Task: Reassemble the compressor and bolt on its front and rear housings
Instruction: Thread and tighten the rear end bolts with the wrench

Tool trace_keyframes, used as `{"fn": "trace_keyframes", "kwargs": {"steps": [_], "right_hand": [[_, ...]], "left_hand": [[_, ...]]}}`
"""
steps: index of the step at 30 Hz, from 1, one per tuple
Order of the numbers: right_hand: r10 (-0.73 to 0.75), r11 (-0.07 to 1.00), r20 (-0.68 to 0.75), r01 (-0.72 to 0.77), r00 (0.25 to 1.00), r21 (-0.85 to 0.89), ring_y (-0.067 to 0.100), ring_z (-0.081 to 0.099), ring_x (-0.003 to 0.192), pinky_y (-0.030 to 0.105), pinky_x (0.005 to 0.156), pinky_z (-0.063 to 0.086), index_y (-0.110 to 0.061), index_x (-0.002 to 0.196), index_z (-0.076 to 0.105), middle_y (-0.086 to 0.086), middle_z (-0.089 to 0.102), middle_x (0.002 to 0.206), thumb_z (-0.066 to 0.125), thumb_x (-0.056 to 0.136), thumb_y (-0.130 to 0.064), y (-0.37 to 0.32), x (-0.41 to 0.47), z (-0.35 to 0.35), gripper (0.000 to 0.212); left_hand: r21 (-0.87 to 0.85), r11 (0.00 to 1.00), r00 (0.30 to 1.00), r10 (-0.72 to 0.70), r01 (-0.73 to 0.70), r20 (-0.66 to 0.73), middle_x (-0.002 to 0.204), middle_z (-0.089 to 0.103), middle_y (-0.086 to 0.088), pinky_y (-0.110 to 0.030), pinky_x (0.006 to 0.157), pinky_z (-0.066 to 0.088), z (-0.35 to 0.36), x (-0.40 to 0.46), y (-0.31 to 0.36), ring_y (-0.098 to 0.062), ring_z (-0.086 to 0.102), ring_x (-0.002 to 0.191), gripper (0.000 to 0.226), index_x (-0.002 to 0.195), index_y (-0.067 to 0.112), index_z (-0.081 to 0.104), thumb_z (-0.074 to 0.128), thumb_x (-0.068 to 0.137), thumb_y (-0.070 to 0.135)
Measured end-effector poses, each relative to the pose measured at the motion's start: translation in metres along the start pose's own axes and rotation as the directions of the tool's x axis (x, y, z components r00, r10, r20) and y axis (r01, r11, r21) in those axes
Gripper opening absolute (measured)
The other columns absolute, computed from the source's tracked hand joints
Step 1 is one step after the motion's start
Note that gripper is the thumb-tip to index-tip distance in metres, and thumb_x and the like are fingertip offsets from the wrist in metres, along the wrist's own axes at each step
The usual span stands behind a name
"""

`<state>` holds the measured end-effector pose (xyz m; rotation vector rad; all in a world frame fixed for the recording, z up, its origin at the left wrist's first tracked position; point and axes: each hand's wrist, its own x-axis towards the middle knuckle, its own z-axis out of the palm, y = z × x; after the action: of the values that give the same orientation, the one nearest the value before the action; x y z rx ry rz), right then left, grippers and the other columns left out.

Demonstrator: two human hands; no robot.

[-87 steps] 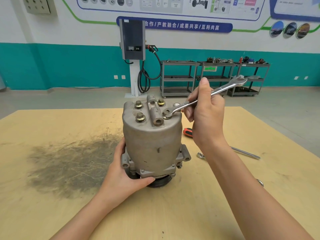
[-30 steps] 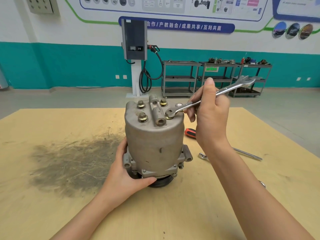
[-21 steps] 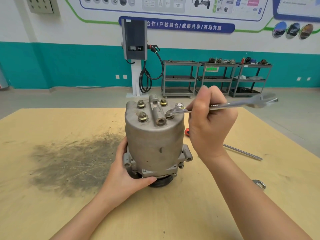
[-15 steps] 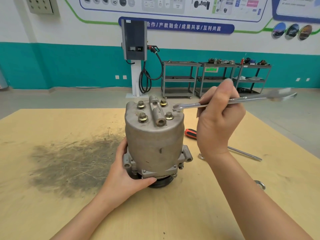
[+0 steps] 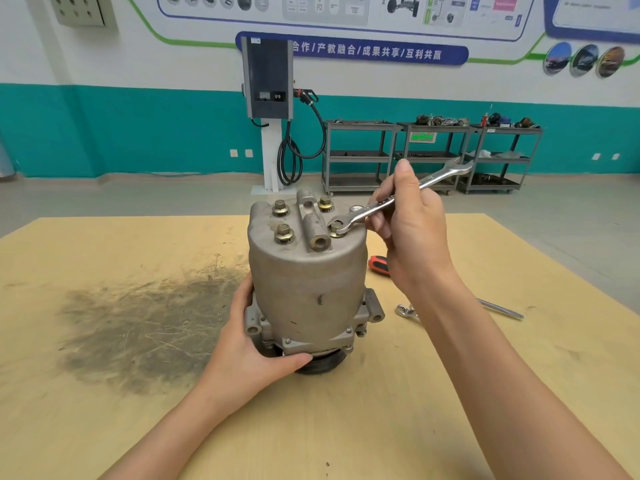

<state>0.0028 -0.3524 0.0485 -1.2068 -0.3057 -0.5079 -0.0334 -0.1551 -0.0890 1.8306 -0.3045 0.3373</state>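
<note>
A grey metal compressor stands upright on its pulley in the middle of the wooden table. Several brass-washered bolts stick up from its top housing. My left hand grips the compressor's lower flange on the left side. My right hand holds a silver combination wrench by its shaft. The wrench's ring end sits on the front right bolt, and its open end points up and to the right.
A red-handled screwdriver lies behind my right wrist. A second wrench lies on the table to the right, partly hidden by my forearm. A dark smudge covers the table's left part. Shelving carts and a charging post stand far behind.
My right hand swung the wrench rightwards on the front right bolt, lifted it off, then brought it back. The ring end now sits on that bolt again. My left hand has not moved.
</note>
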Motion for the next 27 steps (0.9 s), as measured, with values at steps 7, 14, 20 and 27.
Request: {"fn": "trace_keyframes", "kwargs": {"steps": [7, 14, 20, 27], "right_hand": [[-0.508, 0.845, -0.055, 0.485, 0.86, -0.224, 0.009, 0.041, 0.042, 0.023, 0.043, 0.032, -0.01, 0.056, 0.05, -0.007, 0.042, 0.046, 0.04, 0.1, -0.026, -0.002, -0.017, 0.009, 0.048], [-0.738, 0.638, -0.015, 0.691, 0.674, -0.339, 0.009, 0.039, 0.045, 0.02, 0.045, 0.028, -0.003, 0.055, 0.048, -0.004, 0.034, 0.05, 0.043, 0.1, -0.024, -0.01, -0.026, 0.015, 0.05], [-0.414, 0.908, -0.141, 0.398, 0.899, -0.13, 0.01, 0.043, 0.042, 0.024, 0.045, 0.035, -0.016, 0.058, 0.05, -0.006, 0.046, 0.048, 0.036, 0.1, -0.034, -0.011, -0.015, 0.007, 0.048], [-0.169, 0.984, -0.089, 0.162, 0.982, -0.08, 0.01, 0.043, 0.038, 0.019, 0.039, 0.035, -0.015, 0.058, 0.051, 0.002, 0.047, 0.045, 0.034, 0.105, -0.027, -0.003, -0.006, 0.004, 0.051]], "left_hand": [[-0.004, 1.0, 1.0, 0.005, -0.005, 0.005, 0.122, 0.045, 0.05, -0.015, 0.094, 0.038, 0.0, -0.001, 0.001, 0.015, 0.049, 0.119, 0.109, 0.115, 0.084, 0.02, 0.089, 0.038, 0.05], [-0.017, 1.0, 1.0, -0.011, 0.011, 0.014, 0.122, 0.047, 0.047, -0.013, 0.092, 0.042, -0.001, -0.001, 0.002, 0.011, 0.052, 0.12, 0.111, 0.117, 0.084, 0.02, 0.09, 0.037, 0.051], [-0.01, 1.0, 1.0, -0.005, 0.005, 0.011, 0.123, 0.046, 0.047, -0.015, 0.092, 0.041, 0.0, -0.001, 0.003, 0.011, 0.052, 0.119, 0.109, 0.116, 0.083, 0.021, 0.089, 0.038, 0.051], [-0.001, 1.0, 1.0, -0.016, 0.016, 0.01, 0.122, 0.046, 0.048, -0.006, 0.084, 0.043, -0.001, -0.001, 0.004, 0.014, 0.051, 0.118, 0.108, 0.115, 0.084, 0.02, 0.089, 0.039, 0.05]]}}
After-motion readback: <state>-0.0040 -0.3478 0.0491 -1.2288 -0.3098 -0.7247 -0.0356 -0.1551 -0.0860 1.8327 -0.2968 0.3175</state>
